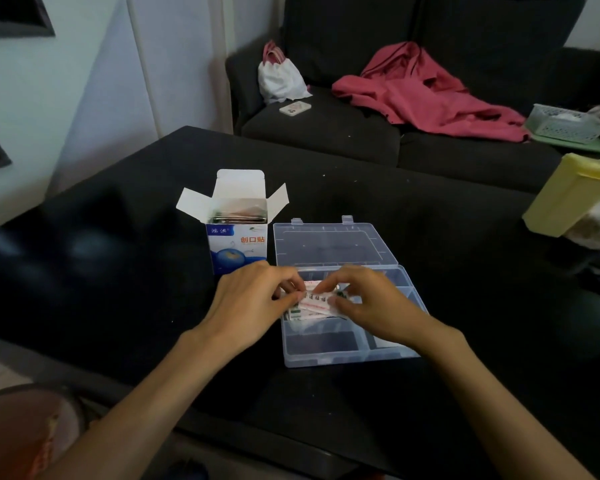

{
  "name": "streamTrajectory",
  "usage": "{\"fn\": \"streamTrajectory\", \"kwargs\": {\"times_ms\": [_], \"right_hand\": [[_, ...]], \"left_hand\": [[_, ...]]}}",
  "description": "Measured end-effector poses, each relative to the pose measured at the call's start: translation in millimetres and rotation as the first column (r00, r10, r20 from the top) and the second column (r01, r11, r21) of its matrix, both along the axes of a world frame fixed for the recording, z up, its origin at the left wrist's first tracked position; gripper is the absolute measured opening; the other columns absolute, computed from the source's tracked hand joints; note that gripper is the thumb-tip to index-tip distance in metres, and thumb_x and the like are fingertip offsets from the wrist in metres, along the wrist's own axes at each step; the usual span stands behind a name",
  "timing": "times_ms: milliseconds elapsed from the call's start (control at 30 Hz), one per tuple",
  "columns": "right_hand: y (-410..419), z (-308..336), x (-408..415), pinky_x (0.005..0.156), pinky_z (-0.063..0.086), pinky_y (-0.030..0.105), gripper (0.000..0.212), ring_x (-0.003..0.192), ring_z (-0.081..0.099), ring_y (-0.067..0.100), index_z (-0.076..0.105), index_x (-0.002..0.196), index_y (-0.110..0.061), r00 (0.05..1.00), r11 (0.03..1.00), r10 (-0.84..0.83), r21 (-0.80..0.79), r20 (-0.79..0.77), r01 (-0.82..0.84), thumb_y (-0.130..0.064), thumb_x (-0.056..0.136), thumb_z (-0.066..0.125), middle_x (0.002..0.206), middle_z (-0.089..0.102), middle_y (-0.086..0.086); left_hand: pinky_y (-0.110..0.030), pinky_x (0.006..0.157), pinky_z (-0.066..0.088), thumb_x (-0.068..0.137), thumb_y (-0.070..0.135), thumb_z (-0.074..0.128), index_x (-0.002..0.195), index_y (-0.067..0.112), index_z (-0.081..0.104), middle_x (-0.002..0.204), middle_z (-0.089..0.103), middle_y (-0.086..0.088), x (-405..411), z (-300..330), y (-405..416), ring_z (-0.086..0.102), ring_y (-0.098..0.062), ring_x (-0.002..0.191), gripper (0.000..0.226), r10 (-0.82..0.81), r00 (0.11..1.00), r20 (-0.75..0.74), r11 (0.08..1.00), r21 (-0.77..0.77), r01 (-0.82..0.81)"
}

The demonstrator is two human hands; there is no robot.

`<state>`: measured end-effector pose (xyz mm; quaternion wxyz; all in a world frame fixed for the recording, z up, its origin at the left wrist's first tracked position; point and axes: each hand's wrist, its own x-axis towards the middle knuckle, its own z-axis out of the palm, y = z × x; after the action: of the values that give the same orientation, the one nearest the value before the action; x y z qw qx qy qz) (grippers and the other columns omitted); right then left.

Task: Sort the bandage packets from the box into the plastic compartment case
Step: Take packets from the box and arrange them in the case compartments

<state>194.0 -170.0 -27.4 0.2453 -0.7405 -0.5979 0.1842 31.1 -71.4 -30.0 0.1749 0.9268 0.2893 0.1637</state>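
1. On the left of the black table (125, 278) stands the box (238, 233), upright with its flaps spread wide. I take it that it sits just beside the case so each reach is short. More packets show as a dim stack inside its mouth, but I cannot count them.

2. My left hand (253, 303) hovers at the left edge of the case, fingers curled in, thumb and forefinger pinching the left end of a bandage packet (317, 303). The grip is narrow, which suits a thin, flat strip.

3. That packet is held level, just over a middle compartment of the plastic case (347, 358), with other packets lying under it. I judge both ends are held so it can be squared up and laid flat on the pile.

4. My right hand (371, 306) pinches the right end of the same packet, fingers bent close. It covers the right compartments, so I cannot tell what lies in them.

5. The clear lid (333, 242) lies open flat on the far side, out of the way.

6. Blur and dim light make the packet's print unreadable; the near compartments look dark, their contents uncertain.
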Motion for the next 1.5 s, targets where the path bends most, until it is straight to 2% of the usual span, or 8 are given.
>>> {"fn": "streamTrajectory", "kwargs": {"times_ms": [333,467,700,833,1000,1200,1367,1500], "right_hand": [[6.0,-3.4,-3.0,0.090,0.050,0.030,0.017,0.091,0.062,0.004,0.070,0.100,-0.025,0.977,1.000,-0.002,-0.021,0.215,0.006,-0.025,0.083,0.069,0.100,0.071,-0.006],[6.4,0.8,-6.2,0.094,0.047,0.033,0.019,0.097,0.060,0.011,0.070,0.105,-0.025,0.950,0.994,0.049,-0.109,0.309,-0.016,-0.026,0.087,0.063,0.107,0.069,-0.005],[11.4,5.0,-7.3,0.075,0.051,0.022,0.021,0.086,0.062,0.009,0.071,0.103,-0.027,0.910,0.993,-0.034,-0.085,0.412,0.076,-0.035,0.085,0.065,0.099,0.070,-0.006],[7.1,17.8,5.8,0.073,0.051,0.021,0.013,0.079,0.059,0.003,0.071,0.096,-0.030,0.921,0.984,-0.162,-0.010,0.354,0.177,-0.033,0.085,0.066,0.093,0.067,-0.011],[9.0,9.9,4.7,0.071,0.038,0.021,0.021,0.081,0.045,0.005,0.071,0.105,-0.027,0.930,0.966,-0.064,-0.212,0.363,0.150,-0.033,0.087,0.062,0.092,0.055,-0.008],[16.5,-0.8,8.4,0.075,0.052,0.026,0.026,0.078,0.056,0.010,0.073,0.101,-0.018,0.944,0.932,-0.085,-0.310,0.320,0.189,-0.034,0.081,0.068,0.104,0.067,0.000],[21.3,23.8,5.8,0.061,0.044,0.017,0.011,0.067,0.054,0.007,0.072,0.088,-0.023,0.977,0.935,-0.093,-0.319,0.193,0.152,-0.031,0.080,0.071,0.083,0.064,-0.008],[33.0,58.3,-11.8,0.060,0.044,0.017,0.003,0.063,0.055,0.004,0.063,0.089,-0.027,0.980,0.980,-0.198,-0.016,0.016,0.198,-0.029,0.087,0.062,0.074,0.058,-0.007]], "left_hand": [[-0.007,0.058,0.031,0.089,0.041,0.058,0.110,0.038,0.065,0.088,0.053,0.020,-6.0,6.3,3.3,0.042,0.005,0.070,0.022,-0.041,0.991,-0.124,0.998,0.045,0.047],[-0.017,0.066,0.040,0.093,0.038,0.050,0.118,0.039,0.062,0.100,0.050,0.011,-7.3,3.7,0.7,0.050,-0.004,0.091,0.027,-0.053,0.981,-0.187,0.990,0.117,0.075],[-0.022,0.076,0.029,0.094,0.044,0.043,0.125,0.035,0.058,0.112,0.050,0.004,-6.3,3.4,-4.7,0.037,-0.007,0.090,0.035,-0.115,0.953,-0.281,0.980,0.127,0.156],[-0.023,0.078,0.026,0.096,0.045,0.038,0.123,0.033,0.058,0.114,0.052,0.005,-6.1,3.5,-5.0,0.034,-0.005,0.091,0.035,-0.122,0.946,-0.302,0.980,0.117,0.164],[-0.023,0.076,0.027,0.096,0.043,0.039,0.130,0.036,0.049,0.115,0.050,0.004,-6.2,4.6,-5.9,0.032,-0.005,0.088,0.037,-0.110,0.952,-0.285,0.982,0.117,0.148],[-0.023,0.076,0.026,0.098,0.040,0.036,0.122,0.032,0.058,0.110,0.050,0.005,-6.1,4.9,-6.1,0.032,-0.006,0.086,0.034,-0.115,0.943,-0.311,0.981,0.116,0.158],[-0.019,0.079,0.037,0.095,0.036,0.046,0.122,0.038,0.058,0.115,0.057,0.011,-13.1,6.2,1.7,0.043,0.000,0.095,0.029,-0.103,0.984,-0.147,0.991,0.068,0.113],[-0.019,0.070,0.038,0.092,0.026,0.053,0.102,0.033,0.068,0.106,0.063,0.010,-27.6,24.0,22.0,0.052,-0.005,0.090,0.020,0.279,0.921,0.273,0.941,0.115,-0.320]]}}
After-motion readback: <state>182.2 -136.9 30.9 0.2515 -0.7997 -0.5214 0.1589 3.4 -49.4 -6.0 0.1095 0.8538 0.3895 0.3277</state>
